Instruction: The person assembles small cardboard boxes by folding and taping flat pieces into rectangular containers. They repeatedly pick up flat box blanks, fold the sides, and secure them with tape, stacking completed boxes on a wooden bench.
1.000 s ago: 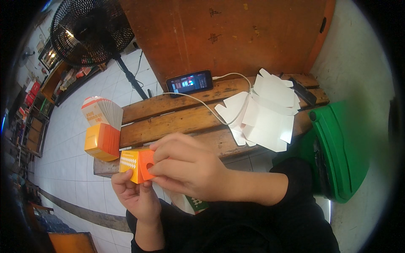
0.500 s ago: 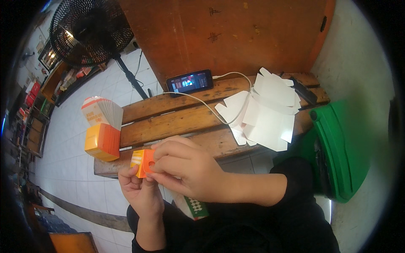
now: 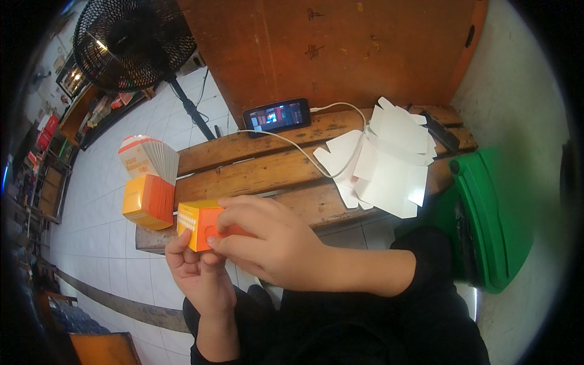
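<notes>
We are holding a small orange carton [image 3: 204, 224] in both hands just in front of the near edge of the wooden bench [image 3: 255, 173]. Our left hand [image 3: 198, 277] is supporting the carton from below, at its 6 o'clock side, with the fingers curled up against its near face. Our right hand [image 3: 271, 243] is coming in from 3 o'clock and covering most of the carton's right half; its thumb and fingers are pinching the carton's end, the thumb pressing on the orange front panel.

At 10 o'clock from the carton, a finished orange box [image 3: 148, 201] is standing at the bench's left end, and a fanned stack of flat printed blanks [image 3: 149, 158] is resting on top of it. At 2 o'clock, a loose pile of white unfolded blanks [image 3: 389, 164] is lying on the bench. At 12 o'clock, a phone [image 3: 277, 115] is leaning against the brown wall panel [image 3: 340, 48], with a white cable [image 3: 304, 152] running from it across the planks. A black standing fan [image 3: 131, 42] is occupying the 11 o'clock area, and a green bin [image 3: 493, 225] is standing at 3 o'clock.
</notes>
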Tool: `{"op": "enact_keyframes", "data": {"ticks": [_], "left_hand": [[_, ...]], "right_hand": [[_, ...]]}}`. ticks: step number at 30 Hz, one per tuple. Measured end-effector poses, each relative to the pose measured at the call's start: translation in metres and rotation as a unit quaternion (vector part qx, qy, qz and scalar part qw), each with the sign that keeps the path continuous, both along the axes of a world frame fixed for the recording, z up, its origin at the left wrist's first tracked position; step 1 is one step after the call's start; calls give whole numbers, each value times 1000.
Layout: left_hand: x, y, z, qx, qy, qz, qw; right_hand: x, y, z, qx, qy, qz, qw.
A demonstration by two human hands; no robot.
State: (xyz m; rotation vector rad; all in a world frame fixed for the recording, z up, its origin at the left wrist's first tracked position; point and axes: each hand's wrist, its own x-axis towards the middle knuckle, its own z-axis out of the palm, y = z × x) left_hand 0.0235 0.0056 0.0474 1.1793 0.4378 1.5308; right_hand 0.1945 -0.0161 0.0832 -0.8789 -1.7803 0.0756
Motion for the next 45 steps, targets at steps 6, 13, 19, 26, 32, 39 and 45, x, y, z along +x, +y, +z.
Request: {"op": "enact_keyframes", "data": {"ticks": [6,13,19,26,32,39,45], "left_hand": [[-21,17,7,-76,-142,-36,986],[-17,25,7,-116,-165,-189,961],[5,-4,-5,107,121,122,979],[-46,30,5,173,173,202,948],[-49,67,0,100,-94,107,985],[-66,94,23,64,34,197,978],[-97,123,13,76,65,299,949]], "right_hand": [[15,15,-1,-36,33,-17,999],[18,32,-20,-423,249,198,848],[-16,24,-50,-553,262,248,751],[-18,18,-51,-692,245,353,579],[14,40,-35,-492,272,41,826],[21,115,58,-132,21,-108,985],[-88,209,126,122,-156,-103,975]]}}
